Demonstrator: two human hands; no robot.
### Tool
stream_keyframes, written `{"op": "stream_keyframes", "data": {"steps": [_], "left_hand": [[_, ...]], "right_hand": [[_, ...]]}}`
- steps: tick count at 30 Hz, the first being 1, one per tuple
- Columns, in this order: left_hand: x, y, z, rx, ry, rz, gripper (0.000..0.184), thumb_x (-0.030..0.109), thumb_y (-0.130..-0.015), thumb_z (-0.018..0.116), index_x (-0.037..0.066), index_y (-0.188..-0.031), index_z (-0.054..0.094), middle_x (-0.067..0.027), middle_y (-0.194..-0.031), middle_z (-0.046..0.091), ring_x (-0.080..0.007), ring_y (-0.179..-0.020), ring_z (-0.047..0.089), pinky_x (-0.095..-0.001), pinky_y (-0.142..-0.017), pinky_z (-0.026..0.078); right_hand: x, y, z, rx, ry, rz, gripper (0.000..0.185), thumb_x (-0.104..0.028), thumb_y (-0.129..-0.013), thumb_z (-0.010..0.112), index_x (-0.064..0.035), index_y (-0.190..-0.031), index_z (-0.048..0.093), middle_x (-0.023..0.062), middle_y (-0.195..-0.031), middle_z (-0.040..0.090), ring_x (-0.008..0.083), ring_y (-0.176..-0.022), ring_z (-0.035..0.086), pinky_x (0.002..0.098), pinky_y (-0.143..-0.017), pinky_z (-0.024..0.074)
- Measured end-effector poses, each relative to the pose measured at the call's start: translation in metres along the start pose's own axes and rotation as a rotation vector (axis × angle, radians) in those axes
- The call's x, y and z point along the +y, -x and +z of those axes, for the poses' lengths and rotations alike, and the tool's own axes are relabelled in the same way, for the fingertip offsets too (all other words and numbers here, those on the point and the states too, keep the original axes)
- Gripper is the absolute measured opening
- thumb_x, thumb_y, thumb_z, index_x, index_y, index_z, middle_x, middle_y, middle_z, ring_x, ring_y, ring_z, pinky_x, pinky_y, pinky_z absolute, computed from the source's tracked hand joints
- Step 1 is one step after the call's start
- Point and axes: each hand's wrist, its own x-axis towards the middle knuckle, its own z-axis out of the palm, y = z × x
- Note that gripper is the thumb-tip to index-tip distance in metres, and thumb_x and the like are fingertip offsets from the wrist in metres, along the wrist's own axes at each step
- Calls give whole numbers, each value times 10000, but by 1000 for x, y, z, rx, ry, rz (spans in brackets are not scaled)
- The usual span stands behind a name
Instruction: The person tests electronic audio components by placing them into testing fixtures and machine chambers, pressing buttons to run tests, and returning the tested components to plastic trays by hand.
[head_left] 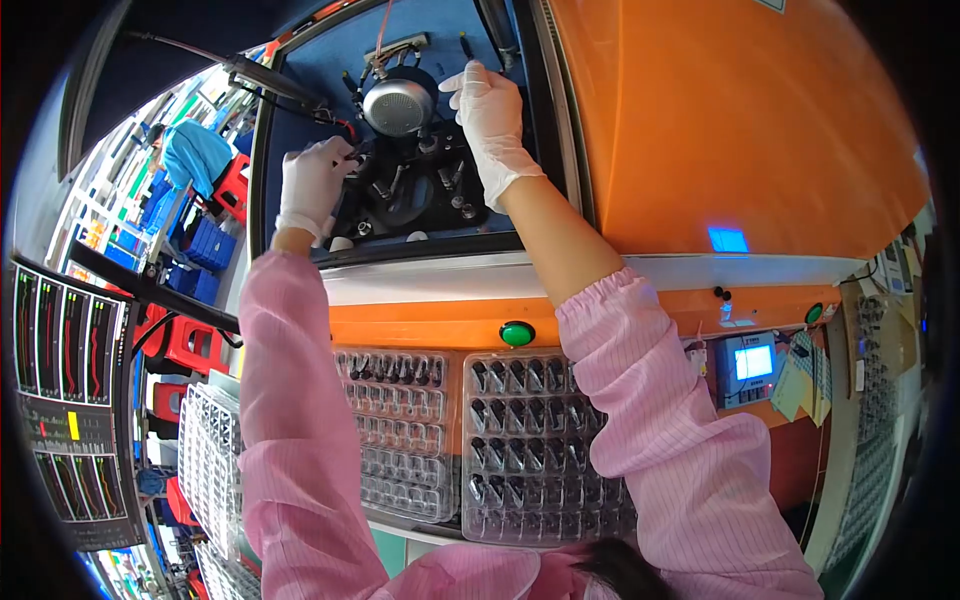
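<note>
Both my hands wear white gloves and reach into an orange machine's open chamber. My left hand [314, 185] is at the left of the black fixture [405, 205], its fingers pinched around a small dark piece at the fixture's edge. My right hand [487, 115] is raised at the upper right, fingers curled together beside the round silver speaker-like part [398, 107], without touching it; what it holds, if anything, is hidden. Small metal posts and clamps stand on the fixture between my hands.
Below the chamber are a green button [516, 333], a clear tray of black parts [530, 430] and another tray [400, 432] to its left. A small lit display [752, 363] stands right, graph screens [72, 400] left. A person in blue [195, 155] sits far left.
</note>
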Motion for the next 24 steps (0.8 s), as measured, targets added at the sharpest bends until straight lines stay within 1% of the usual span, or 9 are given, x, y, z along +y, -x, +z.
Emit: {"op": "stream_keyframes", "data": {"steps": [3,4,8,12,15,16,19,23,24], "left_hand": [[-17,-26,-12,-312,310,129,127,115,-822,677,35,-919,661,-104,-800,668,-200,-755,653,-317,-721,503],[-17,-37,-14,-309,311,132,127,115,-822,677,35,-919,661,-104,-800,668,-200,-755,653,-317,-721,503],[-12,-74,-18,-661,93,185,126,118,-806,693,37,-897,663,-112,-810,663,-225,-774,646,-322,-729,501],[1,-71,-7,-907,-137,-127,258,266,-837,657,50,-977,684,-154,-867,683,-296,-786,668,-399,-730,510],[-9,-41,8,-457,-179,-121,343,320,-849,655,24,-1022,670,-168,-906,682,-271,-830,666,-362,-737,505],[-14,-32,10,-448,-184,-133,343,320,-849,655,24,-1022,670,-168,-906,682,-271,-830,666,-362,-737,505],[-23,7,16,110,493,-289,384,357,-869,637,15,-1043,657,-143,-910,681,-218,-840,657,-317,-741,496],[-2,69,-58,57,758,-363,380,355,-912,590,3,-1038,652,-92,-877,667,-181,-759,626,-288,-710,481],[-7,91,-67,-63,877,-317,352,328,-934,555,4,-1037,651,-76,-863,653,-168,-722,597,-290,-695,474]], "right_hand": [[-5,2,-1,-6,-12,34,473,-344,-1001,430,-28,-746,674,-7,-599,506,81,-495,422,242,-474,357],[-4,2,-1,-6,4,34,476,-346,-1001,427,-29,-746,674,-7,-602,507,83,-495,423,244,-476,359],[-5,-2,-3,-6,29,23,483,-354,-1002,419,-33,-748,675,-6,-610,509,87,-496,426,249,-480,364],[-4,2,0,-21,25,20,482,-356,-1001,416,-36,-752,678,-9,-612,507,88,-498,431,248,-485,368],[-7,5,2,-43,44,-15,475,-353,-1001,420,-38,-758,681,-12,-611,504,87,-499,433,246,-486,370],[-8,4,3,-56,52,-25,465,-344,-1001,423,-37,-763,680,-13,-615,505,88,-511,441,249,-494,374],[-7,17,-4,-85,78,-28,444,-326,-1000,430,-37,-772,677,-15,-625,507,90,-535,456,255,-511,380],[-30,61,-27,-346,171,-391,345,-264,-978,480,-21,-805,653,22,-647,538,127,-596,501,299,-564,412],[-37,76,-39,-459,208,-528,308,-241,-963,504,-14,-804,638,45,-658,558,156,-611,525,317,-583,425]]}}
